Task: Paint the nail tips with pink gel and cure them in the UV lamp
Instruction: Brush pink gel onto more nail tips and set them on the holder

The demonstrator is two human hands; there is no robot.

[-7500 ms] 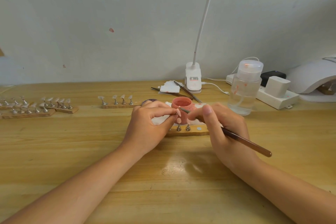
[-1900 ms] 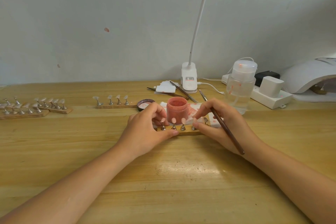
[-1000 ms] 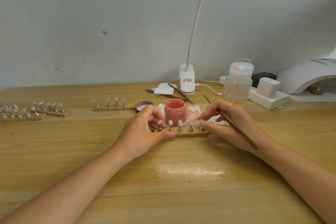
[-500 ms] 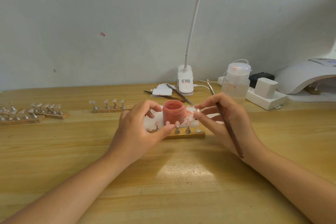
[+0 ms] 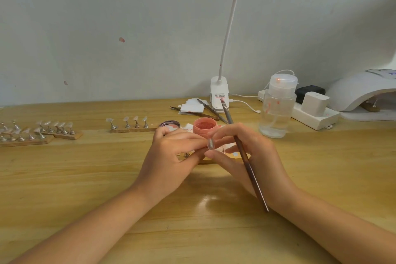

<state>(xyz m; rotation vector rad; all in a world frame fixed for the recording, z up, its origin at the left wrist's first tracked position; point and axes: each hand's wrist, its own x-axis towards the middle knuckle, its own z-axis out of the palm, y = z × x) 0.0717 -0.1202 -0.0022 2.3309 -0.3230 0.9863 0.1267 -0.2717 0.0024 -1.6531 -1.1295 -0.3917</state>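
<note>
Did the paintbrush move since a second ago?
Yes. The paintbrush swung more upright; its tip now points at the white lamp clip instead of lying near the pink jar.

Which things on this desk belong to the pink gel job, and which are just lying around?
In use:
nail tip
brush
pink gel jar
UV lamp
wooden stand

Lying about:
clear pump bottle
desk lamp
power strip

Pale varnished wooden tabletop (image 5: 90,178), smooth, glossy under lamp glare. Clear plastic pump bottle (image 5: 277,111), translucent cap. Round pink plastic gel jar (image 5: 204,127), matt. Slim brown brush handle (image 5: 246,161), glossy, metal ferrule. Small metal nail stands on wooden strip (image 5: 132,124), shiny. White plastic UV lamp shell (image 5: 360,90), smooth.
</note>
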